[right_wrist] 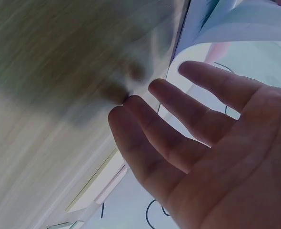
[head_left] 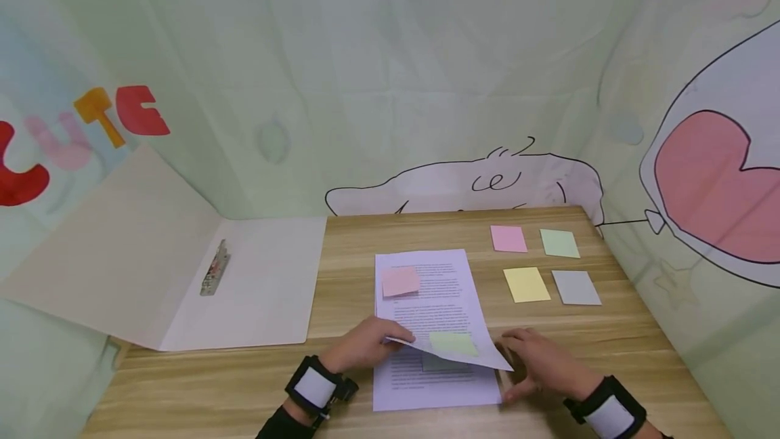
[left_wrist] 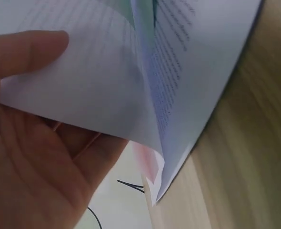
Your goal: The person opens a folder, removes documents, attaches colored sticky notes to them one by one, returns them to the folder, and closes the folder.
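Observation:
My left hand (head_left: pixel 368 342) pinches the lower left part of a printed sheet (head_left: pixel 441 314), thumb on top and fingers underneath in the left wrist view. The sheet's bottom edge is lifted off another printed sheet (head_left: pixel 435 391). A pink sticky note (head_left: pixel 400 281) is at the upper left, and a yellow-green one (head_left: pixel 453 343) lies near the raised edge. Partly covered, a bluish sticky note (head_left: pixel 440 362) shows on the lower sheet. Beside the papers' right edge, my right hand (head_left: pixel 545 361) has its fingers (right_wrist: pixel 174 138) spread and holds nothing; its fingertips are close to the tabletop.
Pink (head_left: pixel 508 238), green (head_left: pixel 560 243), yellow (head_left: pixel 527 284) and pale grey-blue (head_left: pixel 576 288) sticky notes lie at the right back of the wooden table (head_left: pixel 353 236). On the left, an open folder (head_left: pixel 268 290) with a metal clip (head_left: pixel 215 268) leans its cover against the curtain.

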`<act>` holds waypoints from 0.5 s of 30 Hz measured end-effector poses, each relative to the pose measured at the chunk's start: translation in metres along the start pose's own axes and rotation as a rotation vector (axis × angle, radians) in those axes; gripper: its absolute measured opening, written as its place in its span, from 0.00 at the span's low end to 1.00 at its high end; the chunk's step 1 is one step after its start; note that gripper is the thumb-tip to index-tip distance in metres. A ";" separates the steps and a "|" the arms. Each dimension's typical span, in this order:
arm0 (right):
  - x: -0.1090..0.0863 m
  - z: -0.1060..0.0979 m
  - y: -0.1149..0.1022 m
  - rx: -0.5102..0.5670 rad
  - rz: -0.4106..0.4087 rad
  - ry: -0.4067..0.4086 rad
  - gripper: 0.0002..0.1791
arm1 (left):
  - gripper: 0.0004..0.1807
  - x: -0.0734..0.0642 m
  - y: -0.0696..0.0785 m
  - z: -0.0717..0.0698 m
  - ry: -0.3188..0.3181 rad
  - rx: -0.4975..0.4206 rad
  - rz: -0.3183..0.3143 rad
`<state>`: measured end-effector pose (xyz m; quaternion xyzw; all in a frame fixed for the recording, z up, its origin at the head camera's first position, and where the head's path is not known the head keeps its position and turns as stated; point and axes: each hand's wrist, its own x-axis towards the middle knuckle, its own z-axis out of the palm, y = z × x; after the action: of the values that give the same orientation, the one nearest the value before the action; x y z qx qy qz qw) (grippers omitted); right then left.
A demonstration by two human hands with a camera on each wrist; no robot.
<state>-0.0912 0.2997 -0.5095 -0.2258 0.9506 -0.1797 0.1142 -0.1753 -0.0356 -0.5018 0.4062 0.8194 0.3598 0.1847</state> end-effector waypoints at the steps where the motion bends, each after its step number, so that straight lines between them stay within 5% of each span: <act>1: 0.000 0.000 0.000 0.003 -0.003 -0.012 0.56 | 0.13 0.000 0.000 0.001 -0.010 0.016 -0.003; 9: 0.002 -0.002 -0.008 0.082 0.025 -0.055 0.57 | 0.13 -0.003 -0.004 0.007 -0.091 0.098 -0.039; 15: 0.009 0.008 -0.013 0.027 0.035 -0.035 0.50 | 0.17 -0.005 -0.003 0.006 -0.164 0.125 -0.054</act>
<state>-0.0917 0.2823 -0.5124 -0.2105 0.9498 -0.1863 0.1372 -0.1700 -0.0377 -0.5079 0.4228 0.8330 0.2685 0.2353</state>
